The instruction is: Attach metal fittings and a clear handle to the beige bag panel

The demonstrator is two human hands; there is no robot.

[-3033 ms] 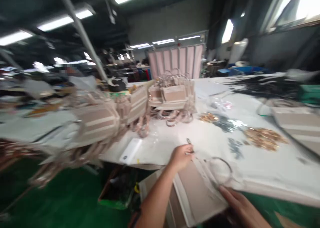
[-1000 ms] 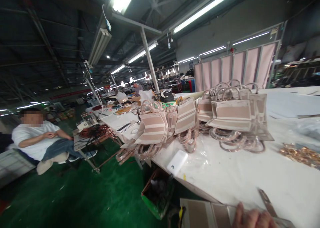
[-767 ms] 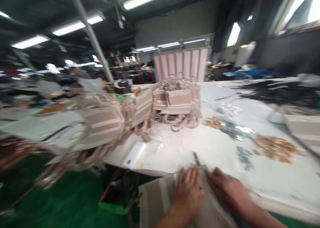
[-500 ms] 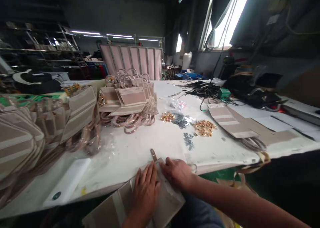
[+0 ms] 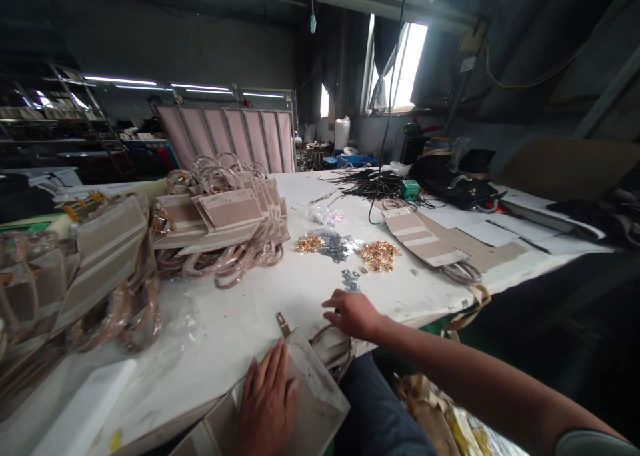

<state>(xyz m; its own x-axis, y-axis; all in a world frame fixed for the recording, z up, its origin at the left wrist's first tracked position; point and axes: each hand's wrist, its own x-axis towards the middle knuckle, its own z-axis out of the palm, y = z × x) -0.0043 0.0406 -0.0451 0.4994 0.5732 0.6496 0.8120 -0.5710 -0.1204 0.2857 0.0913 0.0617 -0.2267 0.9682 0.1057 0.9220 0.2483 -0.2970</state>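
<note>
My left hand [image 5: 270, 393] lies flat with fingers stretched out on a beige bag piece [image 5: 317, 393], which rests on the table's front edge and over my lap. From the piece's far corner sticks out a small strap tab with metal on it [image 5: 283, 324]. A clear-wrapped handle [image 5: 334, 345] lies at the piece's right side. Off the piece, my right hand [image 5: 354, 316] hovers over the table, its fingers loosely bent and apart, with nothing visible in them. Just beyond it lie small grey metal plates [image 5: 351, 281] and a pile of gold-coloured fittings [image 5: 380, 256].
A larger grey plate pile [image 5: 334, 246] and more gold fittings [image 5: 309, 243] lie farther back. Stacked beige bags with wrapped handles [image 5: 230, 209] fill the left. Another bag piece [image 5: 423, 236] lies right, near black cords [image 5: 365, 183] and a green box [image 5: 410, 189].
My right hand has left the bag piece's edge and moved forward toward the small metal parts, its fingers loosening. My left hand stays flat on the piece. The view has turned right.
</note>
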